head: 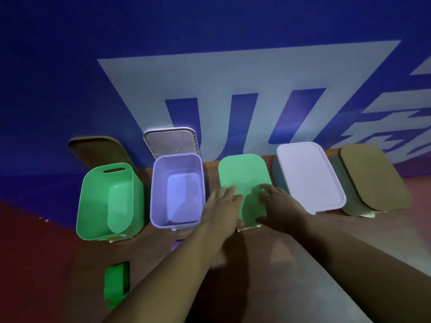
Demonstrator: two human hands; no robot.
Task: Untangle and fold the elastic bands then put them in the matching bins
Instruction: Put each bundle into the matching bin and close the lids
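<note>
Findings, head view.

Five bins stand in a row along the far edge of the counter (279, 264), against a blue wall.

- The open green bin (93, 206), far left, has its brown lid (98, 148) propped behind it. No band shows inside.
- The open lavender bin (158, 194), next right, has its lid raised. No band shows inside.
- The green-lidded bin (242, 173), in the middle, is shut.
- The white-lidded bin (307, 176) is shut.
- The brown-lidded bin (373, 178), far right, is shut.

Hands: both rest on the green lid of the middle bin. The left hand (224, 201) lies over the lid's left edge, its fingers straight and close together. The right hand (277, 203) lies on the near right part of the lid, its fingers laid flat and slightly spread. Neither hand holds a band. Whether the thumbs hook under the near lip cannot be told.

Bands: a green elastic band (116, 283) lies on the near left of the counter, flat and apparently folded, well short of its bin. A small purple piece (177, 245) shows beside the left forearm, mostly hidden; it may be a second band.

Assessment: early stage. Two of the five bins are open and three are not. In my judgement the step in hand is opening the middle bin. No band has been binned, as far as can be seen. The remaining lids and all placing of bands are outstanding.
</note>
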